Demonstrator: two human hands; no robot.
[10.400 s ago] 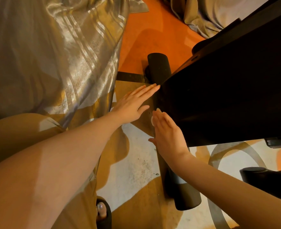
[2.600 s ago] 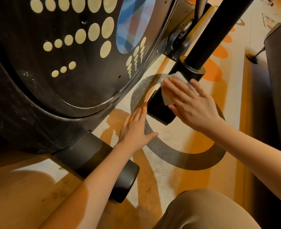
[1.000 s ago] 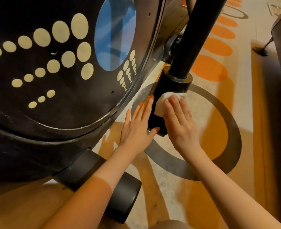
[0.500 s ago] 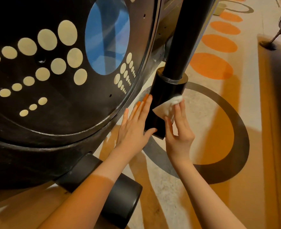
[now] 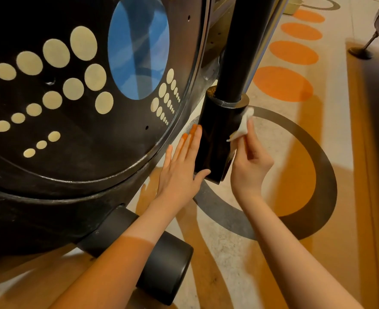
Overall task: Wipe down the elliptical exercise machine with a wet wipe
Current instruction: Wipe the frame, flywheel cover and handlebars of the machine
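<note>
Wet wipe (image 5: 244, 124) sits pinched in the right hand (image 5: 250, 168), just beside the black sleeve (image 5: 219, 134) at the bottom of the elliptical's post. Left hand (image 5: 179, 172) lies flat and open, holding nothing, against the sleeve's other side. To clean well, press the wipe flat and rub all around.

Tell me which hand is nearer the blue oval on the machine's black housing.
Left. The left hand lies just below-right of the blue oval; the right hand is beyond the black post sleeve.
</note>
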